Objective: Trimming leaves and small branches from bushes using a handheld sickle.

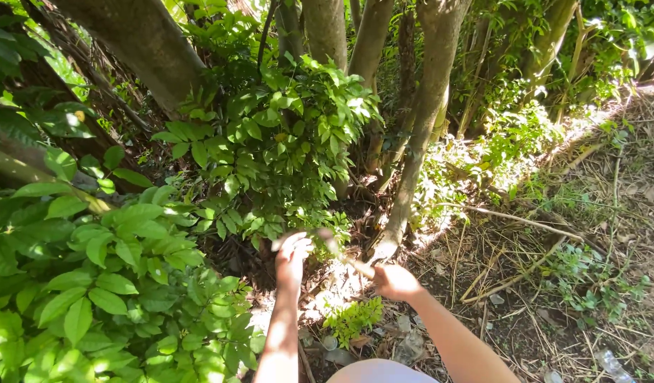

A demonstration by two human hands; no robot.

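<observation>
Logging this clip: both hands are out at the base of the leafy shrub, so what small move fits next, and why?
Probably close the left hand on the low leafy stems of the shrub. Its fingers are spread right at the foliage, gripping nothing that can be made out. The right hand reaches toward the thin trunk's base and seems to hold a thin blurred stick, though I cannot tell for sure.

Two hands show, the left hand (293, 254) and the right hand (394, 280), each on a bare arm, so two arms. One thin stick (345, 259) runs between the hands. About six tree trunks (419, 142) rise at the top; an exact count is hard among the leaves. One small green seedling (352, 319) stands by the arms. One clear plastic bottle (611, 363) lies at the lower right.
</observation>
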